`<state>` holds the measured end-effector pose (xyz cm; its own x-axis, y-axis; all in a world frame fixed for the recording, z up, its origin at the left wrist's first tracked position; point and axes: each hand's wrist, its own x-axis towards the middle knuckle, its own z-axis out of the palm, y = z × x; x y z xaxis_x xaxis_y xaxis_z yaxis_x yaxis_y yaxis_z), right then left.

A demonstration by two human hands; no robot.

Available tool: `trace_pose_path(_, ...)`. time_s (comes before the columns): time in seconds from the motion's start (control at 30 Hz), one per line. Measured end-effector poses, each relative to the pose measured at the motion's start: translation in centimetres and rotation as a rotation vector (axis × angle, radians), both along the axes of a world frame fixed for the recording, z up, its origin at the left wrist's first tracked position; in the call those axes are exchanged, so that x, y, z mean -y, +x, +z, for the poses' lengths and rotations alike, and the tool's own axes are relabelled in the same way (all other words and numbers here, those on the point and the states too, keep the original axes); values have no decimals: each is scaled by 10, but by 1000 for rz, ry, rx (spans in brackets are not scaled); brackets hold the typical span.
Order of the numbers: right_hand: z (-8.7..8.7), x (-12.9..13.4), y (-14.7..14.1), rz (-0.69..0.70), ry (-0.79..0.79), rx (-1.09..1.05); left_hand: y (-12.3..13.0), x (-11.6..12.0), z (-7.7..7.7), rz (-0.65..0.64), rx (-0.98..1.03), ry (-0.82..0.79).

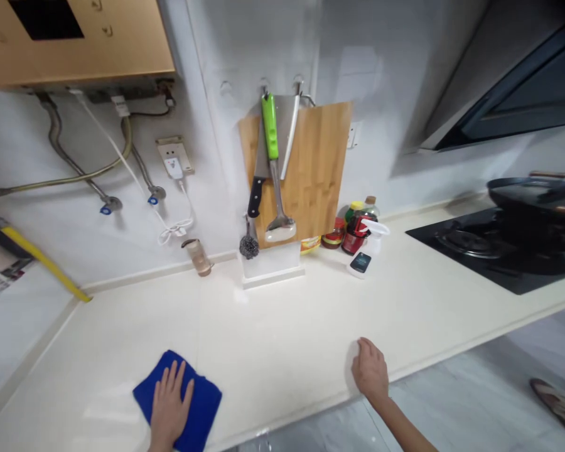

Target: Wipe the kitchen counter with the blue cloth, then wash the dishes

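A blue cloth (202,402) lies spread on the cream countertop (273,339) at the lower left. My left hand (170,402) presses flat on top of it, fingers stretched out and slightly apart. Over by the counter's front edge, my right hand (370,369) rests on the surface with its fingers curled in. Nothing shows in that hand, though the underside of the fingers is hidden.
Against the wall stand a cutting board (317,169), a hanging spatula (279,188), a cleaver (257,194) and a steel scrubber (249,246). Behind are a brown cup (198,257), a spray bottle (361,257) and sauce bottles (355,233). A wok (532,194) sits on the stove (494,251) at right.
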<state>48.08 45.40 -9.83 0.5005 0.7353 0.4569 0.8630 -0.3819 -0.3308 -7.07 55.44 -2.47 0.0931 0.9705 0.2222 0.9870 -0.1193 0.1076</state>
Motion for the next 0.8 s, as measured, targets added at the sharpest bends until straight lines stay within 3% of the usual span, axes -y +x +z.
trace_pose_path(0.13,2,-4,-16,-20,20,6,-11,2,4,139,0,9)
trace_pose_path(0.3,7,-4,-32,-55,26,20,23,15,4,164,-27,20)
trace_pose_path(0.57,17,-2,-34,-59,43,-21,106,62,2,-38,-13,46)
trace_pose_path(0.8,22,-1,-35,-55,24,-39,196,79,6,-283,-6,-27)
